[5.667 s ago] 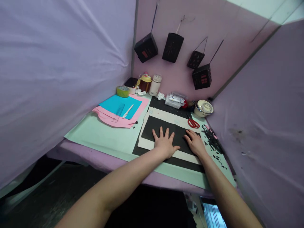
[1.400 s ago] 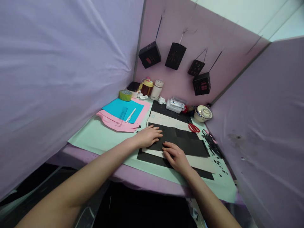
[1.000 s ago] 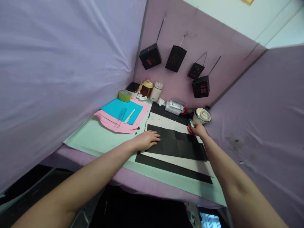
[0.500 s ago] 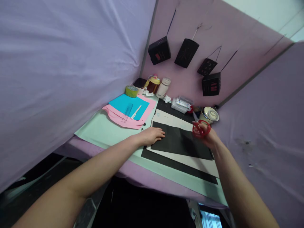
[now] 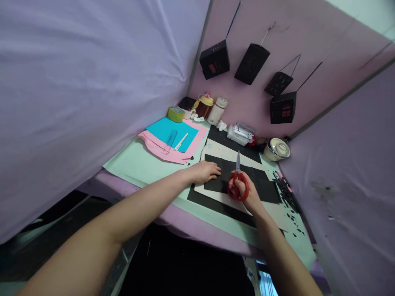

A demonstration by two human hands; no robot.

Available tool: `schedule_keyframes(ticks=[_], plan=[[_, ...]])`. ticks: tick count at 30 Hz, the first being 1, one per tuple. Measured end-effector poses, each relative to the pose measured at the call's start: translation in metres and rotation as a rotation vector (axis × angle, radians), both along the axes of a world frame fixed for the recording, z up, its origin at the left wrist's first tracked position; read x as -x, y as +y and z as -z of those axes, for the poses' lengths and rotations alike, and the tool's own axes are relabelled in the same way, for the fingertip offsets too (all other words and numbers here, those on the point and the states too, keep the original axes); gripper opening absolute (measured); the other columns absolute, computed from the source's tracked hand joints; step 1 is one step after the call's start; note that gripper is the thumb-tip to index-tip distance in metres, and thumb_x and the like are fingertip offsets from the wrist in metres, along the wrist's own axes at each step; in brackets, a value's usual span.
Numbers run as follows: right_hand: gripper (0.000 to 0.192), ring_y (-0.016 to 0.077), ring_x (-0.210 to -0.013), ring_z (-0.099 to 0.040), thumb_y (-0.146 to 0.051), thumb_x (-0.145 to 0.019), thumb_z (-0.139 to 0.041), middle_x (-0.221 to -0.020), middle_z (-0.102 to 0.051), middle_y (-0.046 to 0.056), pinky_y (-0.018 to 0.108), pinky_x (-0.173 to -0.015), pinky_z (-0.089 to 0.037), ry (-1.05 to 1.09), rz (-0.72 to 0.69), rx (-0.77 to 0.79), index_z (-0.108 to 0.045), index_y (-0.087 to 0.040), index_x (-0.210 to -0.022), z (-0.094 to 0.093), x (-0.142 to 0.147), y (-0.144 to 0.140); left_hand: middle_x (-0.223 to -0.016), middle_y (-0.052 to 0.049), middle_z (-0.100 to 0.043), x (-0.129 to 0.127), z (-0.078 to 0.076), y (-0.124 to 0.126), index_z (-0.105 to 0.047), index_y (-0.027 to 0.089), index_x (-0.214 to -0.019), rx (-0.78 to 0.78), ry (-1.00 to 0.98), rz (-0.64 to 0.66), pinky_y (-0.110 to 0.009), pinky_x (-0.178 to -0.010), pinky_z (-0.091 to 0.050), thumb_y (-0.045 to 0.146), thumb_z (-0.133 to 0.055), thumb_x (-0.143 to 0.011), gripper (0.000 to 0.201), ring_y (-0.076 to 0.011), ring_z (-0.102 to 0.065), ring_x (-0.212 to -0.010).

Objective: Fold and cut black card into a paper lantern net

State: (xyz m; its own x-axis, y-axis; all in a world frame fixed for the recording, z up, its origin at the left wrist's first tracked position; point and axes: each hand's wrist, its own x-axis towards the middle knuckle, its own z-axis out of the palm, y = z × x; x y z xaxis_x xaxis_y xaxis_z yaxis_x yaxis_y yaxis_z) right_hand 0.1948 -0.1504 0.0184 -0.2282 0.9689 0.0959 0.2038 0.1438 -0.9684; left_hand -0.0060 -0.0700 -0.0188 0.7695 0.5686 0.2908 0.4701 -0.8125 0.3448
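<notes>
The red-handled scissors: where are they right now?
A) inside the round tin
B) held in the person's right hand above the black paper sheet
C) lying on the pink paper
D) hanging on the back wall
B: the right hand grips the red-handled scissors by their loops, blades pointing away over the black paper sheet, while the left hand rests flat on that sheet's near-left corner.
</notes>
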Motion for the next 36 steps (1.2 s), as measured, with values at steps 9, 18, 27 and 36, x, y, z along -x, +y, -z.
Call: schedule_keyframes(ticks=[9, 18, 27, 36], plan=[[0.025, 0.0115, -0.051, -0.051, -0.04, -0.089, -0.047, -0.063, -0.058, -0.005, 0.023, -0.05, -0.041, -0.166, -0.012, -0.015, -0.042, -0.022, -0.106, 0.01, 0.002, 0.003, -0.13, -0.006, -0.06, 0.0, 0.002, -0.001, -0.065, 0.02, -0.117, -0.029, -0.003, -0.009, -0.034, -0.101, -0.04, 0.021, -0.051, -0.091, 0.029, -0.0232, -0.051, -0.123], [0.025, 0.0101, -0.047, -0.047, -0.041, -0.087, -0.046, -0.058, -0.054, -0.007, 0.022, -0.046, -0.038, -0.193, 0.006, -0.013, -0.043, -0.021, -0.102, 0.011, 0.013, 0.006, -0.136, -0.008, -0.054, 0.0, 0.004, -0.002, -0.065, 0.021, -0.118, -0.017, 0.016, -0.056, -0.038, -0.104, -0.036, 0.023, -0.049, -0.092, 0.03, -0.025, -0.046, -0.128], [0.023, 0.0106, -0.044, -0.049, -0.039, -0.083, -0.049, -0.056, -0.055, -0.007, 0.023, -0.044, -0.04, -0.177, 0.071, -0.016, -0.043, -0.021, -0.096, 0.014, 0.036, 0.006, -0.134, -0.006, -0.056, -0.001, 0.0, -0.006, -0.065, 0.02, -0.115, -0.002, 0.007, -0.073, -0.035, -0.104, -0.036, 0.024, -0.049, -0.091, 0.029, -0.0237, -0.046, -0.127], [0.013, 0.0116, -0.046, -0.049, -0.033, -0.082, -0.049, -0.056, -0.054, -0.006, 0.024, -0.044, -0.04, -0.162, 0.141, -0.052, -0.042, -0.023, -0.084, 0.014, 0.067, 0.003, -0.102, -0.008, -0.065, 0.003, -0.013, -0.017, -0.06, 0.016, -0.1, 0.049, -0.044, -0.198, -0.031, -0.079, -0.047, 0.018, -0.054, -0.081, 0.02, -0.0227, -0.062, -0.093]])
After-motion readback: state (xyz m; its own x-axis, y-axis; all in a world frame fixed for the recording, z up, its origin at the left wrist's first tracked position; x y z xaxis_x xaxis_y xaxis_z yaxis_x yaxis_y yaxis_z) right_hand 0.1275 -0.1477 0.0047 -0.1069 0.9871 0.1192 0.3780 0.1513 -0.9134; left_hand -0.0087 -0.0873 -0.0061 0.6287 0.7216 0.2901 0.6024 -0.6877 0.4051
